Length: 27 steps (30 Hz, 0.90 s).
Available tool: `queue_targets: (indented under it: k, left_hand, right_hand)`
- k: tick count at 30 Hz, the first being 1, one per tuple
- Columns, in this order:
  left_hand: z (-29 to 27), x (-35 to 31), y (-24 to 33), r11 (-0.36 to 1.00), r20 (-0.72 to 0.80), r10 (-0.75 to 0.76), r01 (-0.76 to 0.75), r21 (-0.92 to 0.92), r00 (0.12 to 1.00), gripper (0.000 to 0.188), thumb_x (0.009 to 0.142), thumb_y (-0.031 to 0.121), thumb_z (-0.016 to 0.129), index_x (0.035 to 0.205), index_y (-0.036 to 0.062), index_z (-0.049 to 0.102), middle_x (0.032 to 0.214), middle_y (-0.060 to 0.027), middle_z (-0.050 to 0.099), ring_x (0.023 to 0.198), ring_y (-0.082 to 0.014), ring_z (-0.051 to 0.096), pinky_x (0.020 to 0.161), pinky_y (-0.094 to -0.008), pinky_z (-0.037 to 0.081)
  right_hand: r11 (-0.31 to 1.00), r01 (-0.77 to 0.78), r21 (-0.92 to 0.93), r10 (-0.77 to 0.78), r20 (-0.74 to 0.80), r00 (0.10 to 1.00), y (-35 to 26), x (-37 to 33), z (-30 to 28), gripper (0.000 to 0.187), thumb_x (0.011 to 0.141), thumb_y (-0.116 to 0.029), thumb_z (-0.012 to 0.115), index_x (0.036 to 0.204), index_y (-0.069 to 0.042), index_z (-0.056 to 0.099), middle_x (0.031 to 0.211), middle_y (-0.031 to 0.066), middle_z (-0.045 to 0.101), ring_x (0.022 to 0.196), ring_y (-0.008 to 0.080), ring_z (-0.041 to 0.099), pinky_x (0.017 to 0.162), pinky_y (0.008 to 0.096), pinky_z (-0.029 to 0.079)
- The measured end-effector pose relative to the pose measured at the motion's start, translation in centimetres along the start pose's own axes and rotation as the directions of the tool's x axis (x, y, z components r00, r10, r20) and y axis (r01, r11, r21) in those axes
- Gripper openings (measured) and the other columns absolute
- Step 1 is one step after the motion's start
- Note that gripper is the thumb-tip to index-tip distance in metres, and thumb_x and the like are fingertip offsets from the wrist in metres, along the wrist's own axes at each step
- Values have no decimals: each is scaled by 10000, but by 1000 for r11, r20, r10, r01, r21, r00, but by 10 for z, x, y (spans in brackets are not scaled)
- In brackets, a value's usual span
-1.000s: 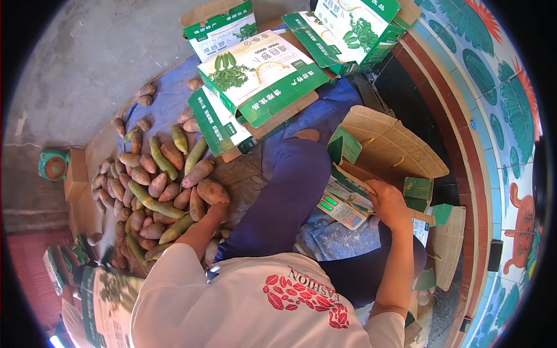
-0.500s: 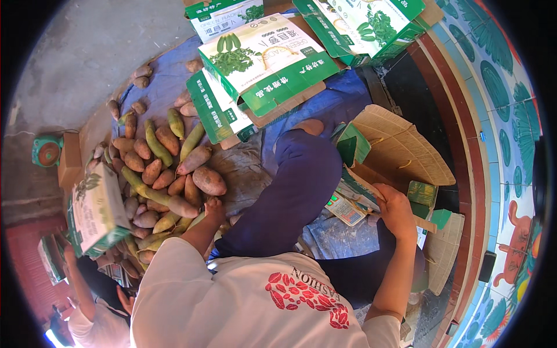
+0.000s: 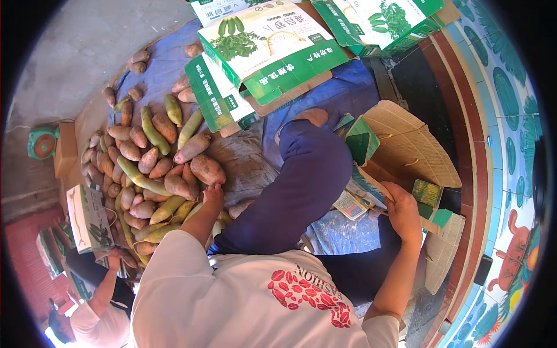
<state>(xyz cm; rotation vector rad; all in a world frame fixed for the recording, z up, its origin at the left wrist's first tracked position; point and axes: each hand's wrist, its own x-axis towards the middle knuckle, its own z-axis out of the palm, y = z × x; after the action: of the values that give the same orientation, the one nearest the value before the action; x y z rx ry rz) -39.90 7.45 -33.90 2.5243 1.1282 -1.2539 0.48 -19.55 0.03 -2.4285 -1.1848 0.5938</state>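
Note:
At the right edge of the pile, my left hand [image 3: 213, 195] has its fingers bunched against the near end of a large, plump sweet potato [image 3: 208, 170]. That sweet potato still rests on the pile. My right hand [image 3: 401, 207] is closed around the upper edge of an open cardboard box [image 3: 378, 188], beside my bent knee. The brown inner flap of this box stands raised, and its inside is mostly hidden. Long green radishes [image 3: 154, 133] lie among the many sweet potatoes [image 3: 129, 151] around my left hand.
Green-and-white printed cartons [image 3: 272, 49] are stacked ahead on a blue tarp [image 3: 331, 95]. A scale [image 3: 350, 204] sits partly behind the box. At the far left, a co-worker's hand [image 3: 119, 257] is near a white carton [image 3: 87, 217]. A tiled wall [image 3: 505, 139] runs along the right.
My left hand has moved forward to the large sweet potato. My right hand stays on the box edge. The co-worker's white carton has turned and tilted upright, and the view has shifted slightly.

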Motion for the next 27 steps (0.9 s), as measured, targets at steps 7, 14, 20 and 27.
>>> queue_targets:
  k: [7,14,20,27]
  left_hand:
    - [-3,-2,4,960,22,140,-141,243,990,384,857,163,551,1241,145,542,1230,-53,484,1148,-283,483,906,-456,420]
    - [0,-14,2,981,65,132,-140,138,989,451,762,227,690,1190,187,553,1217,-52,487,1141,-277,476,878,-449,454]
    - [-14,-25,11,922,186,234,-279,269,954,561,701,253,755,1218,194,544,1206,-59,487,1157,-285,467,898,-469,447]
    - [-11,-36,0,971,175,182,-205,124,968,592,702,244,768,1235,182,518,1195,-86,508,1128,-303,515,844,-457,504]
  right_hand:
    - [1000,-16,11,16,-11,1000,1,0,0,283,791,54,548,1058,-17,610,982,186,632,923,368,606,802,379,474]
    - [1000,-4,28,5,-14,1000,0,3,1,280,802,53,548,1064,-22,613,986,175,638,919,346,615,808,361,481]
    - [999,-37,25,37,2,999,1,2,1,286,800,56,548,1067,-22,612,998,177,634,927,346,612,811,362,478]
    - [1000,-11,27,11,-1,1000,-1,3,1,295,790,60,547,1066,-21,613,1007,181,633,933,353,608,822,369,475]
